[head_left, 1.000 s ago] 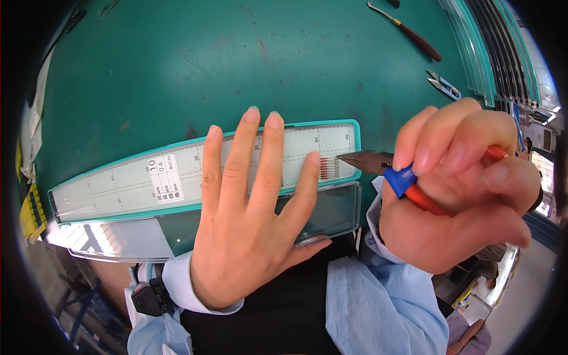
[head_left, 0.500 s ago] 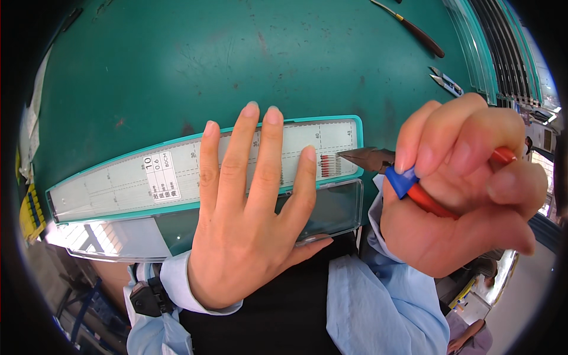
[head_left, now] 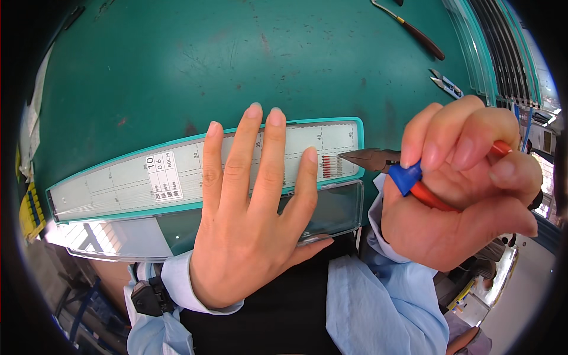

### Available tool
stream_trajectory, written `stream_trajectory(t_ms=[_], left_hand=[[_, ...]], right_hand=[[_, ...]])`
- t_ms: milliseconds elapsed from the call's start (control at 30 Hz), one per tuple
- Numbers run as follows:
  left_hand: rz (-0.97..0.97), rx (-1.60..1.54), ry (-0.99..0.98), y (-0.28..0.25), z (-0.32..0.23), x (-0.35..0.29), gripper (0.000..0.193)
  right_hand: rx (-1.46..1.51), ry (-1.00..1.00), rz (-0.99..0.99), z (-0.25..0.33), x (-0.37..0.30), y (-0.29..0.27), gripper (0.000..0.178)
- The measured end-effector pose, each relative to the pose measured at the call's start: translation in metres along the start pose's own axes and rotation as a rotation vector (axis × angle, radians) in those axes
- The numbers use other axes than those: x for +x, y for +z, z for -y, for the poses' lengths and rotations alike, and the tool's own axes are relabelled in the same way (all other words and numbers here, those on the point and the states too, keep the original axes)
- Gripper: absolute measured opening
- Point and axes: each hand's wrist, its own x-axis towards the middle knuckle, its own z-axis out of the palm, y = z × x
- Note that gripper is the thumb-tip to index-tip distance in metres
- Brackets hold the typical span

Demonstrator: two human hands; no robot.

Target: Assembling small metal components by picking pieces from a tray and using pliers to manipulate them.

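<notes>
A long, narrow case with a teal rim (head_left: 360,142) lies across the table, its clear lid (head_left: 338,207) folded toward me. Inside is a white ruled insert with thin lines running along it. At the case's right end sits a row of several small hooks (head_left: 330,167) with red-wrapped shanks. My left hand (head_left: 245,248) lies over the case with its fingers spread, holding nothing. In my right hand (head_left: 467,195) is a pair of pliers (head_left: 370,158) with red and blue handles. Their dark, pointed jaws reach over the right rim beside the hooks; whether they touch one I cannot tell.
The green table mat (head_left: 177,65) extends beyond the case. Toward the far right lie a dark-handled tool (head_left: 421,38) and small thread snips (head_left: 447,84). Past them, several similar cases (head_left: 503,53) stand in a stack. Yellow items (head_left: 32,210) sit at the left edge.
My right hand and the pliers have shifted very slightly to the right, with the jaw tips still beside the hooks. My left hand keeps its pose on the case.
</notes>
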Motion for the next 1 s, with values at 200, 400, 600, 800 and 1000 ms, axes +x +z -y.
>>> stream_trajectory(t_ms=[200,400,600,800,1000], left_hand=[[-0.003,0.004,0.008,-0.001,-0.003,0.001,0.093],[-0.010,0.018,0.010,-0.006,-0.002,-0.004,0.092],[-0.260,-0.011,0.288,-0.020,0.006,-0.029,0.064],[-0.210,-0.046,0.442,-0.015,0.006,-0.041,0.031],[-0.215,0.086,0.470,-0.009,0.027,-0.062,0.032]], right_hand=[[0.035,0.003,-0.047,0.001,0.001,0.000,0.048],[0.096,-0.016,-0.060,0.003,0.008,-0.006,0.046],[-1.135,0.088,0.225,0.005,0.002,-0.043,0.024],[-1.343,0.328,0.438,-0.006,-0.028,-0.063,0.060],[-1.184,0.089,0.104,0.010,-0.049,-0.081,0.048]])
